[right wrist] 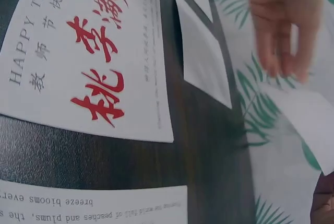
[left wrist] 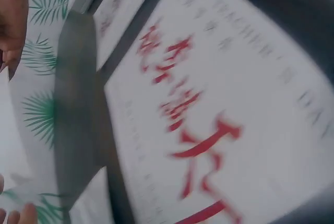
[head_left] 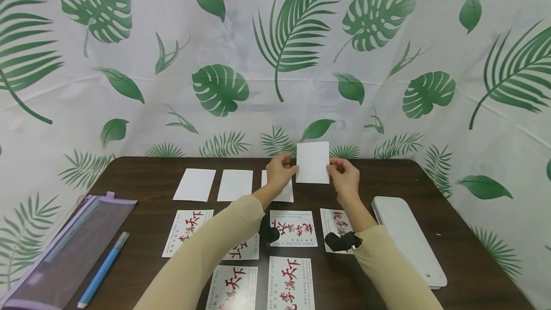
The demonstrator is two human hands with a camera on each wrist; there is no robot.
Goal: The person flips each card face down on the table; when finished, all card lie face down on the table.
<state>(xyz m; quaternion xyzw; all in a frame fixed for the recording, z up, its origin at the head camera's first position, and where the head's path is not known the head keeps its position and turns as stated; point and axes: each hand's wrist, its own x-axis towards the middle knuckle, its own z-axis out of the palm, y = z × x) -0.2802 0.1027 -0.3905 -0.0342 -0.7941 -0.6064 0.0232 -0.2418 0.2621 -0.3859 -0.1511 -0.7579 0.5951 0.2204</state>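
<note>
A blank white card [head_left: 313, 162] is held upright above the far side of the dark table [head_left: 456, 233]. My left hand [head_left: 292, 167] pinches its left edge and my right hand [head_left: 332, 167] pinches its right edge. The right wrist view shows the same card [right wrist: 313, 125] with the left hand's fingers [right wrist: 282, 31] on it. Below the hands lie blank cards [head_left: 194, 184] in a row, the third partly hidden by my left hand. Nearer me lie several printed cards [head_left: 293, 228] with red characters, sharp in the right wrist view [right wrist: 88, 51] and blurred in the left wrist view [left wrist: 209, 119].
A flat white device [head_left: 406, 238] lies at the right of the table. A purple mesh pouch [head_left: 64, 252] and a blue pen [head_left: 103, 269] lie at the left front. A leaf-patterned cloth [head_left: 275, 61] hangs behind and to both sides.
</note>
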